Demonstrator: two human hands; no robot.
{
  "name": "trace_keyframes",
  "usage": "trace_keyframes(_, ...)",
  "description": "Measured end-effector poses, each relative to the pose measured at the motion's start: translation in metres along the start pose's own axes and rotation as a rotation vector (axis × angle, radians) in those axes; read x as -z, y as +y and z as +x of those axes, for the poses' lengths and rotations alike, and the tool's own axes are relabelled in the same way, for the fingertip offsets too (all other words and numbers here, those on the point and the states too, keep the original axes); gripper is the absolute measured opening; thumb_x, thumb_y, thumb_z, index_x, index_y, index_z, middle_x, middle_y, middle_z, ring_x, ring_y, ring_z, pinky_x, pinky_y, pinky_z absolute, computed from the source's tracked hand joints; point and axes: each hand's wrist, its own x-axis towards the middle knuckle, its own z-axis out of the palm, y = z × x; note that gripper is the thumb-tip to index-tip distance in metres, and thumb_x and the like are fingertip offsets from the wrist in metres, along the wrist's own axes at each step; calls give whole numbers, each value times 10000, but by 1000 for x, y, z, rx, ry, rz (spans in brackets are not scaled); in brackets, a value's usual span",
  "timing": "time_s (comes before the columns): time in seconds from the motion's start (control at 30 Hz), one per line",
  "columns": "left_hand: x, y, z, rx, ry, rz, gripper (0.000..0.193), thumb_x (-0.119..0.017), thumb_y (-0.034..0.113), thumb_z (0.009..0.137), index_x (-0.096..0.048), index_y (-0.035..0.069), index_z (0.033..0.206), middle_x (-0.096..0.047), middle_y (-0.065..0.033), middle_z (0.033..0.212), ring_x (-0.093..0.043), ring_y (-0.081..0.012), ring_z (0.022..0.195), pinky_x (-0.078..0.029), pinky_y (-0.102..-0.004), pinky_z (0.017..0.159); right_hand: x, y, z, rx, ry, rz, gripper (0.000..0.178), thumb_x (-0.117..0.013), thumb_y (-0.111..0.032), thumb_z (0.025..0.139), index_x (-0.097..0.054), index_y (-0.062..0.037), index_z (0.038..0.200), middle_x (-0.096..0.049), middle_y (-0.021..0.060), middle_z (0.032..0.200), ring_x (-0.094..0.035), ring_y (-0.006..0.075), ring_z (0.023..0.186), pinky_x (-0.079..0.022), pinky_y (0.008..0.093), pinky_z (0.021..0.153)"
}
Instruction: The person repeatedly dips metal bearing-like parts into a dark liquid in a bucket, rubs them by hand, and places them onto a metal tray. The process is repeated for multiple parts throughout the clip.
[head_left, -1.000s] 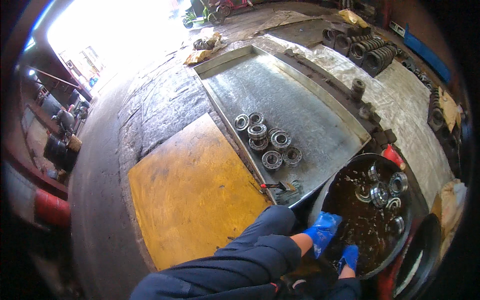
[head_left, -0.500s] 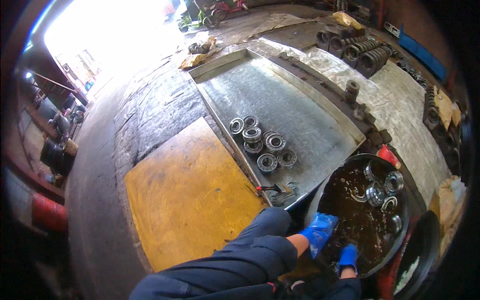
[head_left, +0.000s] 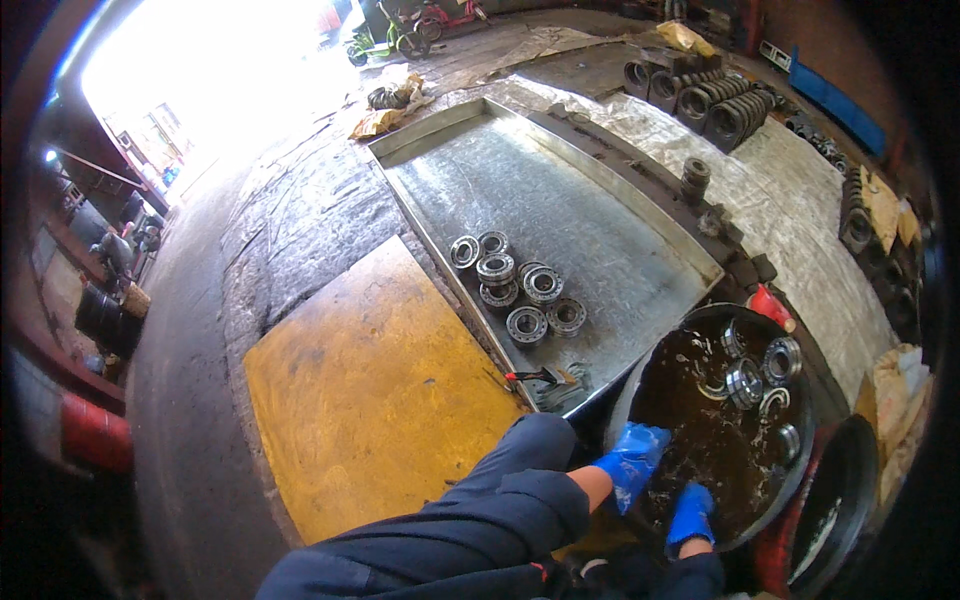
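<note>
In blue gloves, both my hands reach into a round tub [head_left: 622, 405] of dark brown liquid at the lower right. My left hand [head_left: 636, 464] is at the tub's left side, its fingers curled; what it grips, if anything, is hidden. Lower and to the right, my right hand [head_left: 692, 514] points down into the liquid, and its fingers do not show. Along the tub's far right side lie several metal bearings, among them an upright ring bearing [head_left: 744, 384] and another bearing [head_left: 782, 361]. Curved metal pieces [head_left: 774, 402] lie beside them.
A shallow metal tray [head_left: 620, 235] beyond the tub holds several bearings [head_left: 527, 325] and a red-handled brush [head_left: 540, 376]. Left of it lies a yellow board [head_left: 370, 385]. A red object [head_left: 771, 306] sits by the tub's rim; a dark round container [head_left: 835, 505] stands right. Stacked rings [head_left: 735, 115] stand farther back.
My right hand has risen slightly, showing more of its glove. My left hand stays at nearly the same place in the tub. The whole view has shifted a little.
</note>
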Motion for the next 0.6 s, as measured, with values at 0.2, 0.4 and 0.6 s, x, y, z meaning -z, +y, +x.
trace_keyframes(0.2,16,5,1,32,-84,7,420,-584,115,873,-638,117,1290,-712,-147,1153,-693,-348,1035,-514,-478,879,-6,7,-11,121,2,-158,318,-504,-225,1005,-731,-114,1198,-672,122,1319,-658,329,1178,-540,463,957)
trace_keyframes(0.4,3,1,3,19,-3,-7,405,-604,121,859,-649,120,1261,-717,-143,1105,-697,-350,1001,-517,-484,866,-41,35,36,349,8,-92,349,-495,-289,1026,-735,-117,1213,-701,144,1260,-690,322,1123,-547,468,944)
trace_keyframes(0.6,10,33,25,-113,31,-9,394,-597,123,864,-654,140,1254,-719,-143,1111,-703,-353,980,-523,-502,852,-61,62,82,148,205,-443,288,-562,-257,988,-750,-140,1172,-708,127,1233,-689,378,1101,-564,486,885)
